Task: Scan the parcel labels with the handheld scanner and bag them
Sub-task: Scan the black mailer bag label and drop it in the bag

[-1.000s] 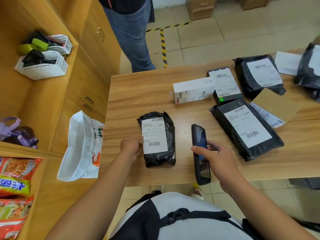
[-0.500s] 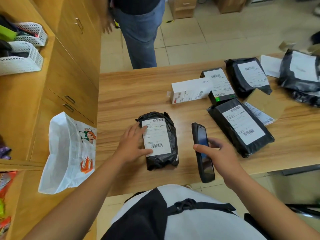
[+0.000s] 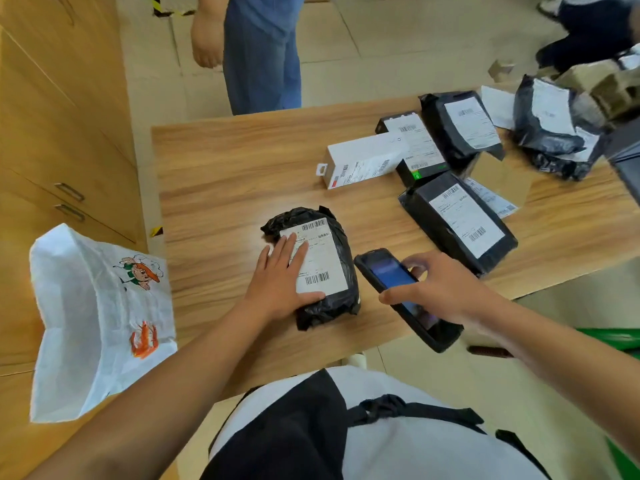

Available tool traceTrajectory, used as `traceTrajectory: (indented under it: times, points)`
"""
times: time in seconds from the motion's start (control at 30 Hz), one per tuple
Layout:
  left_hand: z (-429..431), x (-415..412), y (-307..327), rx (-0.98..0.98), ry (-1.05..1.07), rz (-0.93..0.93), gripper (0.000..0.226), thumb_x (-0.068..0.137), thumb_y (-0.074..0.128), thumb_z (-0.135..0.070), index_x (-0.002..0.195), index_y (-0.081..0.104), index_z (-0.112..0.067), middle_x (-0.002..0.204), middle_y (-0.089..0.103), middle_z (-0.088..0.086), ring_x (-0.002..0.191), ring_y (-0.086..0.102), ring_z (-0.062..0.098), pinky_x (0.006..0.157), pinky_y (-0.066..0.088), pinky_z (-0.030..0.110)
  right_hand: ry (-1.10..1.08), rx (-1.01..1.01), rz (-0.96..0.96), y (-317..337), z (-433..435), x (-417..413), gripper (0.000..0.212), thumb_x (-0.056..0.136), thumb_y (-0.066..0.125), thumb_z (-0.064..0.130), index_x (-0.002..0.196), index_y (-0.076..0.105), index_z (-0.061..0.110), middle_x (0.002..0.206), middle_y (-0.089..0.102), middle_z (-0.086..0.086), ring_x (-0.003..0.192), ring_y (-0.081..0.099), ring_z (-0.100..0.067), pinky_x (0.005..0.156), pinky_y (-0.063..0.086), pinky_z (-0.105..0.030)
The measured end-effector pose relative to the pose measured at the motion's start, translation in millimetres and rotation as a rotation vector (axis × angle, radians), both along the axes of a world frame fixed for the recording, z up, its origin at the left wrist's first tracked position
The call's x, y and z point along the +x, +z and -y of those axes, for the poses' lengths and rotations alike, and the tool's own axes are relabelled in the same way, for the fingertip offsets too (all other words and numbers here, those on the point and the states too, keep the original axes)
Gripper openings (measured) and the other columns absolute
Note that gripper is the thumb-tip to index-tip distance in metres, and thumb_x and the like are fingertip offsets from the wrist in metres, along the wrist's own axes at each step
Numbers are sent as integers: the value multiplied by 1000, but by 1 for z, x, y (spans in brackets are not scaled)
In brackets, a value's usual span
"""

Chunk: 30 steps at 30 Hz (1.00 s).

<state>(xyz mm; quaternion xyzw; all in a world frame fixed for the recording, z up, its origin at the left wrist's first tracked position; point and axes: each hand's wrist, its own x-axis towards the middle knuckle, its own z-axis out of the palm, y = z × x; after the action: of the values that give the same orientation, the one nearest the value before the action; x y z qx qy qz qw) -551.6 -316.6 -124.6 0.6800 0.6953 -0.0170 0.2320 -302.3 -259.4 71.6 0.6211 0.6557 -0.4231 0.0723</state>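
A small black plastic parcel (image 3: 332, 233) with a white barcode label lies near the front of the wooden table (image 3: 221, 168). My left hand (image 3: 280, 278) rests flat on its left side, fingers spread over the label and thumb along its near edge. My right hand (image 3: 446, 289) grips the black handheld scanner (image 3: 391, 275), screen up and lit, just right of the parcel with its head pointing toward the parcel. A white bag (image 3: 90, 313) with cartoon prints hangs open at the table's left edge.
Further parcels lie at the back right: a white box (image 3: 360, 161), a black box (image 3: 415, 147), several black mailers (image 3: 457, 220), brown cardboard (image 3: 502, 178). A person in jeans (image 3: 259, 53) stands beyond the table. Wooden cabinets (image 3: 62, 133) line the left.
My left hand slid from the parcel's left edge up onto its label. The scanner has tilted so its head points toward the parcel. My view swung left and down.
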Motion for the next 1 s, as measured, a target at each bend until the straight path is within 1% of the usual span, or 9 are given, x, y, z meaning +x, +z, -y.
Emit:
traceTrajectory:
  times: [0.1, 0.13, 0.23, 0.37, 0.43, 0.53, 0.73, 0.9, 1.0]
  points:
    - [1, -2, -6, -5, -13, 9, 114, 72, 28, -93, 155, -18, -30, 160, -30, -2, 142, -35, 12, 115, -20, 45, 171, 16, 215, 7, 0, -12, 74, 53, 83, 67, 104, 69, 15, 81, 72, 1, 57, 72, -14, 66, 62, -36]
    - [1, -2, -7, -5, -17, 12, 114, 71, 26, -94, 154, -20, -30, 158, -33, -3, 139, -39, 11, 114, -22, 46, 204, 13, 258, 8, 0, -17, 73, 51, 81, 69, 100, 70, 15, 77, 75, -3, 54, 71, -13, 70, 62, -39]
    - [1, -3, -11, 1, -27, 9, 114, 67, 17, -96, 153, -22, -31, 155, -37, -5, 136, -43, 9, 115, -21, 51, 345, -9, 376, 12, 1, -31, 63, 57, 78, 69, 90, 69, 17, 64, 73, 0, 57, 70, -15, 68, 59, -35]
    - [0, -4, -13, -12, -38, 20, 114, 67, 16, -96, 152, -25, -32, 153, -40, -4, 133, -46, 9, 114, -20, 54, 477, -28, 497, 14, 3, -48, 55, 63, 77, 68, 88, 65, 20, 66, 69, 2, 63, 69, -16, 74, 61, -35]
    - [-1, -4, -13, -23, -41, 30, 113, 68, 17, -96, 151, -26, -31, 154, -40, -4, 136, -45, 11, 114, -19, 55, 495, -28, 525, 14, 5, -53, 53, 62, 77, 68, 81, 59, 22, 65, 68, 4, 62, 68, -17, 70, 59, -33]
    - [-1, -4, -12, -33, -42, 24, 114, 67, 14, -97, 151, -27, -31, 156, -37, -3, 142, -39, 14, 114, -18, 57, 526, 8, 541, 12, 6, -57, 53, 61, 75, 71, 75, 53, 24, 60, 63, 5, 63, 65, -18, 57, 48, -30]
    - [-2, -4, -12, -64, -39, 19, 115, 66, 14, -98, 150, -29, -31, 155, -40, -4, 141, -40, 14, 114, -17, 60, 509, 33, 544, 13, 7, -57, 53, 58, 74, 72, 73, 56, 24, 63, 62, 4, 62, 60, -16, 53, 40, -28]
    - [-3, -4, -12, -73, -28, 37, 117, 65, 18, -98, 150, -29, -32, 154, -42, -5, 136, -45, 10, 114, -16, 59, 392, -44, 505, 19, 5, -54, 52, 54, 79, 67, 74, 62, 21, 63, 68, 3, 58, 65, -16, 63, 55, -29]
    - [-2, -4, -11, -75, -27, 40, 118, 65, 18, -99, 150, -29, -32, 154, -41, -5, 137, -44, 10, 115, -15, 60, 357, -56, 501, 22, 6, -53, 52, 53, 78, 66, 71, 66, 19, 57, 68, 4, 53, 63, -15, 56, 49, -26]
